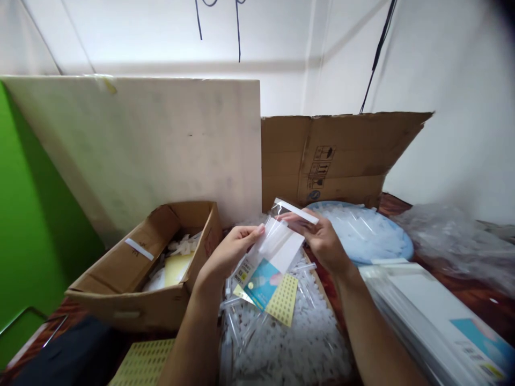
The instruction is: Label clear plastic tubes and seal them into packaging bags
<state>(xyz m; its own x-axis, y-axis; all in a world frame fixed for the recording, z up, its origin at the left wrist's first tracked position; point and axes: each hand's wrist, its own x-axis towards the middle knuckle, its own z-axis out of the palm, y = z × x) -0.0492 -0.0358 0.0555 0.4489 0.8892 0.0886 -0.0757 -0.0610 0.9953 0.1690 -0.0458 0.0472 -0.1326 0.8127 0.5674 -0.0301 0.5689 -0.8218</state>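
White wall | pale upright panel | green surface far left

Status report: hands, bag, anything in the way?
Left hand pinching bag. Right hand at its white strip. Yellow sheet by bag's lower end. No obstruction visible.

You hold one pouch, with two dotted sheets, one open box and one blue basin around you. You can't count the white pieces or stacked pouches exactly.
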